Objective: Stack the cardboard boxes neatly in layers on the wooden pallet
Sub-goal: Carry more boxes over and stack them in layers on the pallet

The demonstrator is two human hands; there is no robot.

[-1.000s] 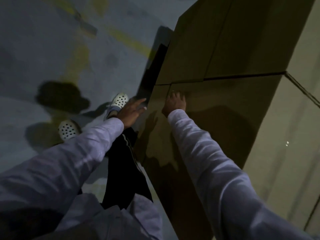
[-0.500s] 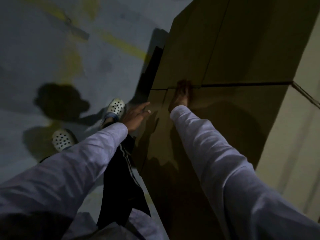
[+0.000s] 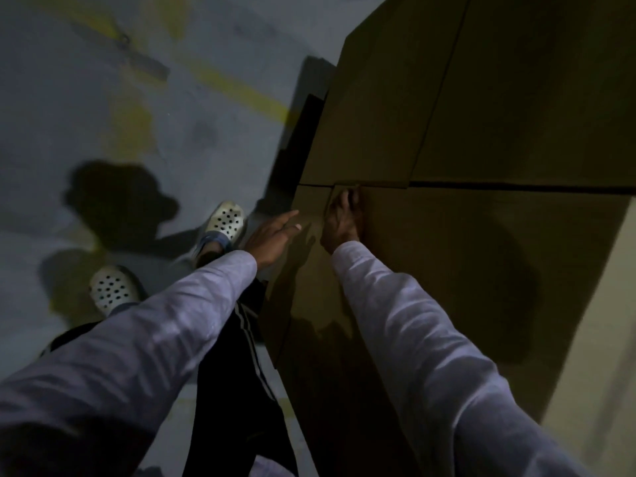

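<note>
- Pressing stacked cardboard box (image 3: 464,270) face with right hand (image 3: 342,222), fingers (image 3: 347,197) straight, tips at seam with neighbouring boxes (image 3: 378,115).
- Left hand (image 3: 272,235) released, fingers straight, just beside box's left corner; contact unclear.
- Right hand nearer; box long axis rightward.

The right hand (image 3: 342,218) has slid up the shaded face of the lower cardboard box (image 3: 464,270). Its fingertips (image 3: 347,196), just short of the seam a second ago, now touch the line where the upper cardboard box (image 3: 371,115) sits on it. The left hand (image 3: 272,237) has drifted slightly toward that box's near corner, forefinger now stretched out at the edge. The left shoe (image 3: 110,290) has shifted back a little
</note>
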